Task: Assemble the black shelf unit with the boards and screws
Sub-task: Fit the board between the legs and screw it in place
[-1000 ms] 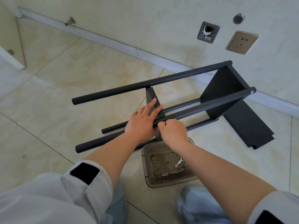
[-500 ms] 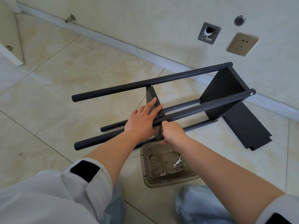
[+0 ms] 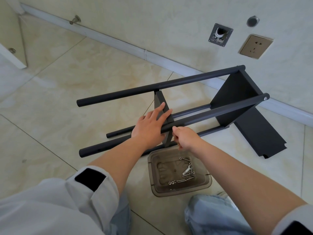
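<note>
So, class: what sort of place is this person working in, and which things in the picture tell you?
Probably a room in a home: a tiled floor, a white skirting board along a plain wall, and a wall socket.

Surface: glossy beige tiled floor [image 3: 88,78].
Under the hands: black shelf unit [image 3: 194,116], lying on its side.
Right of the hands: loose black board [image 3: 260,134], flat.
Below the right hand: clear tray [image 3: 207,182] holding screws [image 3: 182,180].
</note>
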